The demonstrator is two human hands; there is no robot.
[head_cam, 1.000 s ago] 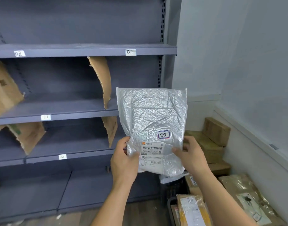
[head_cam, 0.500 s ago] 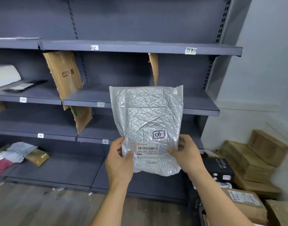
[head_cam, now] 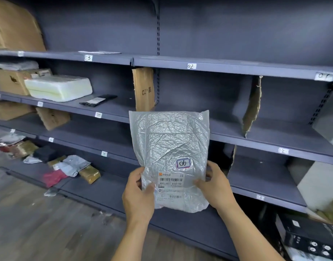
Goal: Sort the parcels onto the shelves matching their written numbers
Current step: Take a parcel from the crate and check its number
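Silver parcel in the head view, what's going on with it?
A person holds the silver parcel upright in front of the grey shelves, with the left hand and right hand gripping its lower edges. A handwritten label on it reads 06. The shelf tags readable along the upper shelf say 03, 02 and 01. No 06 tag shows, so the parcel is not yet shelved.
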